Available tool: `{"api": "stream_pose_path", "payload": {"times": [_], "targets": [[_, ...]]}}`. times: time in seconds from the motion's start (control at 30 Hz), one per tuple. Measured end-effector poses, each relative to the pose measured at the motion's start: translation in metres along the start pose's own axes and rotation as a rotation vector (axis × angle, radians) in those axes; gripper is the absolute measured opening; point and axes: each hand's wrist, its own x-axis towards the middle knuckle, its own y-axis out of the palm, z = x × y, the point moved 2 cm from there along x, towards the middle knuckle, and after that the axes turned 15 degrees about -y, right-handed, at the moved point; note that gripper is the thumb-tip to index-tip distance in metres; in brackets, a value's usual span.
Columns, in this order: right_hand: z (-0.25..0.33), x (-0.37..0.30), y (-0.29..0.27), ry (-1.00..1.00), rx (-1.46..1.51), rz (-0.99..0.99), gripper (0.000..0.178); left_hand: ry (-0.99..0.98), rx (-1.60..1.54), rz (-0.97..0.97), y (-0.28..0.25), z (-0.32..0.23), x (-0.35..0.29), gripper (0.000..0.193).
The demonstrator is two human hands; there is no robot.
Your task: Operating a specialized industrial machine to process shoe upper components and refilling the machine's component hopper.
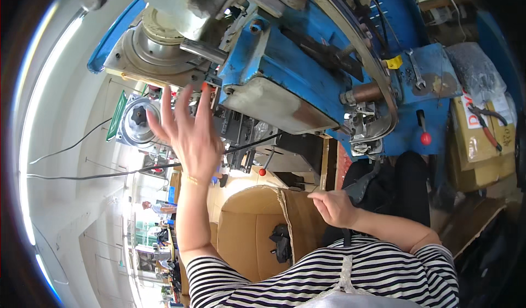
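My left hand (196, 143) is raised with its fingers spread, and I see nothing in it. Its fingertips come up beside the blue and bare-metal machine (274, 78), below a round metal flywheel-like part (159, 39); whether they touch is unclear. Lower and to the right, my right hand (335, 206) is closed, its thumb and forefinger pressed together in front of my lap. Anything between those fingers is too small or hidden to make out. A metal mechanism (370, 127) on the machine sits above this hand.
An open cardboard box (252, 231) with a black item inside stands below the machine. At right, a wrench (417, 69) lies on the blue machine table, near a red-knobbed lever (425, 137). Red-handled pliers (487, 124) rest on a taped carton (476, 143). A black cable (109, 174) crosses at left.
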Motion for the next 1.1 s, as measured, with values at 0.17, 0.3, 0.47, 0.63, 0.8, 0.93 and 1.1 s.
{"api": "stream_pose_path", "payload": {"times": [0.17, 0.3, 0.47, 0.63, 0.8, 0.93, 1.1], "targets": [[0.018, -0.002, -0.010, -0.027, 0.073, 0.027, 0.022, 0.060, 0.116, 0.048, 0.024, 0.008, 0.045, 0.030], [0.018, -0.007, -0.017, -0.019, 0.075, 0.034, 0.021, 0.112, 0.127, 0.065, 0.042, 0.012, 0.052, 0.023], [0.016, -0.007, -0.024, -0.037, 0.064, 0.024, 0.021, 0.170, -0.199, 0.128, 0.032, 0.000, 0.040, 0.034], [0.020, -0.012, -0.027, 0.015, 0.079, 0.028, 0.020, 0.025, -0.055, -0.067, 0.011, 0.010, 0.012, 0.037], [0.026, -0.015, -0.024, 0.005, 0.111, 0.060, 0.019, -0.039, -0.023, -0.114, 0.003, 0.017, 0.019, 0.035], [0.033, -0.019, -0.023, 0.004, 0.109, 0.058, 0.020, 0.060, -0.079, -0.163, 0.001, 0.012, 0.011, 0.023], [0.036, -0.027, -0.024, 0.055, 0.102, 0.062, 0.019, 0.184, -0.327, -0.119, -0.009, -0.004, -0.020, 0.014]]}}
